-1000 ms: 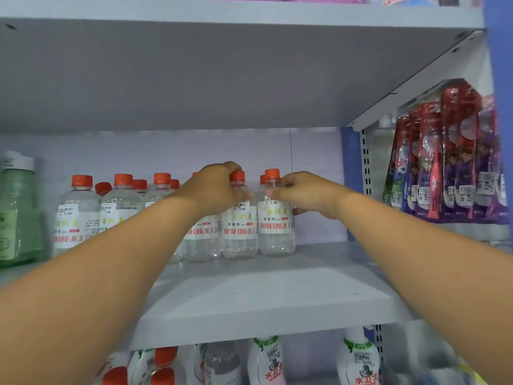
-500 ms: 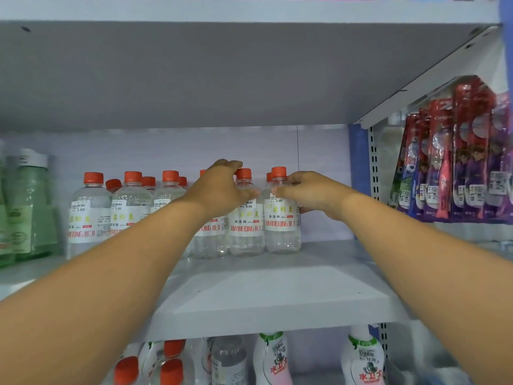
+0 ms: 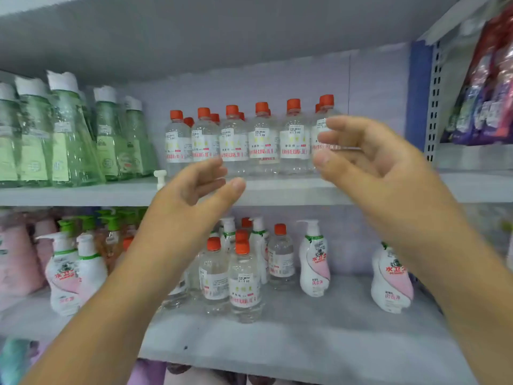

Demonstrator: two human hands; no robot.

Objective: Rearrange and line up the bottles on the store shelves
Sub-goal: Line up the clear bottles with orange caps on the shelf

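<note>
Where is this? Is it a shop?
Most likely a shop. The shelves hold rows of the same clear bottles with price stickers, green bottles stand beside them, and packets hang on the right.

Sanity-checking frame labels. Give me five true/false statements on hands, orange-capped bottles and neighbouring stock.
1. Both hands grip bottle caps. False: the left hand and right hand are open and hold nothing.
2. The orange-capped bottles stand upright in a row on the upper shelf. True.
3. Green bottles stand left of that row. True.
4. The lower shelf holds no orange-capped bottles. False: a loose cluster stands there.
5. White pump bottles stand on the lower shelf. True.
</note>
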